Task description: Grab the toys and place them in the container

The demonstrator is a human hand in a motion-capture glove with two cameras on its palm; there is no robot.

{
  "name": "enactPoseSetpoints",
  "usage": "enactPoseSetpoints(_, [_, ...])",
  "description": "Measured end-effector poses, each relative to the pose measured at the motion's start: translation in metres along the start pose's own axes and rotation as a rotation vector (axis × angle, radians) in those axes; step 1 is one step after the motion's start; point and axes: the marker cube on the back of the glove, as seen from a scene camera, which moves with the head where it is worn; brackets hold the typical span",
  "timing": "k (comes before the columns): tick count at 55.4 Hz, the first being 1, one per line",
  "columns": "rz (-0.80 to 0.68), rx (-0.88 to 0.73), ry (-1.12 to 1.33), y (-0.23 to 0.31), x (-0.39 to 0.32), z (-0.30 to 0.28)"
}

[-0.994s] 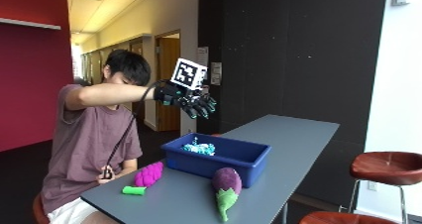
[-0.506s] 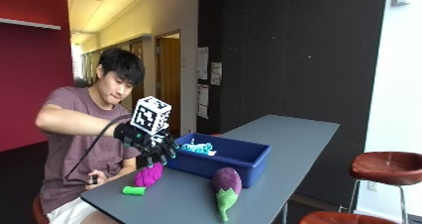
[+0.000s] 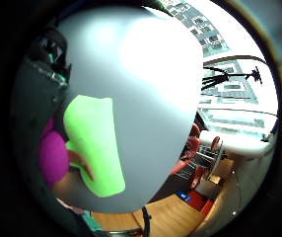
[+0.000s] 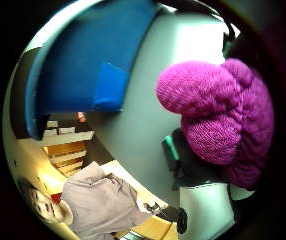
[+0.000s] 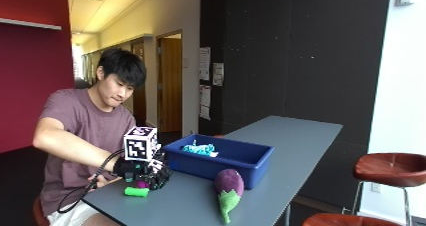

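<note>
A person sits at the near end of a long grey surface (image 5: 293,136), the gloved right hand (image 5: 141,173) lowered onto it just beside the near end of the blue container (image 5: 219,158). Under the hand lies a pink knitted toy (image 5: 142,184), of which only a sliver shows between the glove and the surface in the outside view; its green stem (image 5: 136,191) sticks out toward the person and lies flat. The thumb side palm view shows the knitted pink body (image 4: 223,120) close against the palm, bulging in two lobes, with the container's wall (image 4: 90,70) just beside it across a strip of grey; a dark part of the glove lies against the toy's edge. The little finger side palm view shows the green stem (image 3: 94,145) lying on the surface (image 3: 141,74) with the pink body (image 3: 52,158) at its end, both right at the palm. Whether the fingers have curled round the toy or merely rest over it cannot be told, since the fingers themselves are hidden in every view. Inside the container lies a light blue toy (image 5: 200,149), toward its far-left part. A purple eggplant toy (image 5: 228,191) with a green stem lies on the surface in front of the container, touching or nearly touching its near wall, the stem pointing toward the surface's near edge. The person's other hand is not visible. Two brown stools (image 5: 389,168) stand beside the surface on the far side.
</note>
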Motion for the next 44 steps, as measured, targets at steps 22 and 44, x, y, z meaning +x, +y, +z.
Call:
enactPoseSetpoints(22, [0.09,-0.244,0.038,-0.033,-0.004,-0.06])
enactPoseSetpoints(44, [0.007,0.034,0.148,-0.108,-0.098,-0.235])
